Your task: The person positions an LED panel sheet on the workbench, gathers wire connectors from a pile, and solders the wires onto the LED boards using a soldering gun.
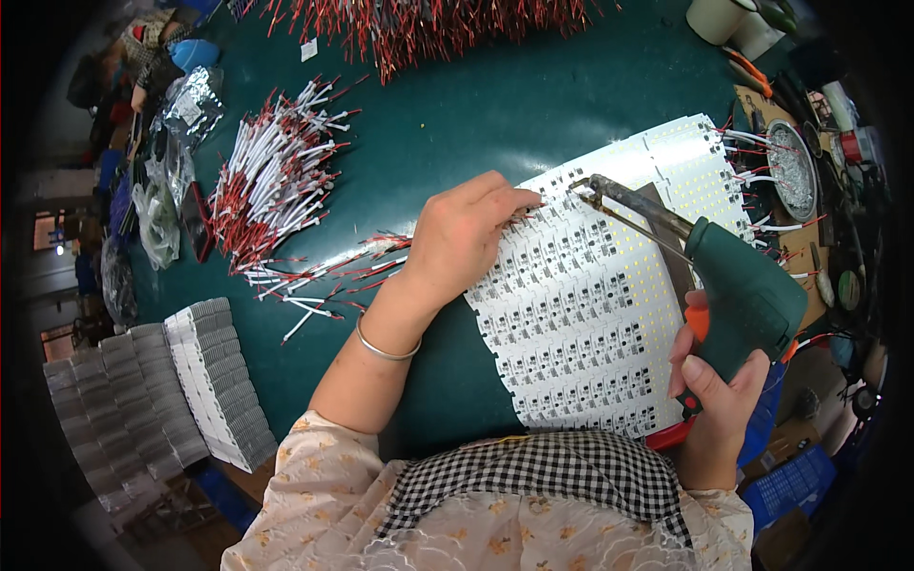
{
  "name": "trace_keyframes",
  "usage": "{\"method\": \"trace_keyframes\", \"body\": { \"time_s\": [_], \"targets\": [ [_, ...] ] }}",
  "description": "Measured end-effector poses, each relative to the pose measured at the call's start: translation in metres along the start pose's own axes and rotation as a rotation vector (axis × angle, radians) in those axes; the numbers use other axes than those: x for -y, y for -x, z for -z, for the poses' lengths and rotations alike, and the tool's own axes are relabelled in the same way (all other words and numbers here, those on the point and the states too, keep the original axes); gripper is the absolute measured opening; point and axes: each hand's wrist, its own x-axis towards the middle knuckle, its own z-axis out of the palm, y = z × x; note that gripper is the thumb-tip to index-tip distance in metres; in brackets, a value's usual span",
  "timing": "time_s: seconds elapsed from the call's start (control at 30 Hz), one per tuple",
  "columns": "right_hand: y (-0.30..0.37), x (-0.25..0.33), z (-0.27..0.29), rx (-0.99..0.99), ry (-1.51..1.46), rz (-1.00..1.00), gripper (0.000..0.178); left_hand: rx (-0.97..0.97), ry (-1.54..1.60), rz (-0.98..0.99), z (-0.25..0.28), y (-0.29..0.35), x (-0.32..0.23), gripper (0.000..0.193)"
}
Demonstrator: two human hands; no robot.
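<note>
My right hand [716, 385] grips the handle of a green soldering gun [747, 295] with an orange trigger. The gun's metal tip reaches left over a white LED circuit board panel [571, 276] dotted with black components and yellow LEDs. Close to that tip, my left hand [471, 228] is closed in a pinch at the panel's upper left part. A bit of red wire end shows at its fingertips; most of the wire is hidden by the hand. Loose red and white wires [381, 249] lie just left of the left hand, on the green table.
A pile of white wires with red ends [281, 171] lies at left, and a larger bundle [428, 24] at the far edge. Stacked white panels [219, 381] stand at lower left. A round metal dish [792, 171] with silvery material sits at right, beside wires along the panel's edge.
</note>
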Motion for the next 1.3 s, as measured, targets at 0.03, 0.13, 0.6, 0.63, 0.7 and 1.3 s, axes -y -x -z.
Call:
{"method": "trace_keyframes", "body": {
  "time_s": [0.03, 0.13, 0.6, 0.63, 0.7, 1.3],
  "targets": [
    [0.002, 0.000, -0.002, -0.007, 0.004, -0.027, 0.060, 0.026, 0.073, -0.012, 0.000, 0.000, 0.002, 0.030],
    [0.005, -0.002, -0.004, -0.004, 0.012, -0.063, 0.058, 0.076, 0.079, -0.060, 0.003, -0.001, 0.004, 0.028],
    [0.009, -0.012, -0.016, 0.059, 0.068, -0.112, 0.044, 0.023, 0.076, -0.120, 0.000, 0.002, 0.009, 0.030],
    [0.009, -0.014, -0.016, 0.060, 0.115, -0.086, 0.045, 0.017, 0.057, -0.127, 0.000, 0.002, 0.009, 0.030],
    [0.010, -0.015, -0.018, 0.059, 0.163, -0.061, 0.047, 0.008, 0.050, -0.138, 0.000, 0.001, 0.008, 0.031],
    [0.013, -0.003, -0.016, -0.123, 0.099, 0.108, 0.061, 0.016, -0.023, -0.176, 0.000, 0.002, 0.004, 0.038]
  ]
}}
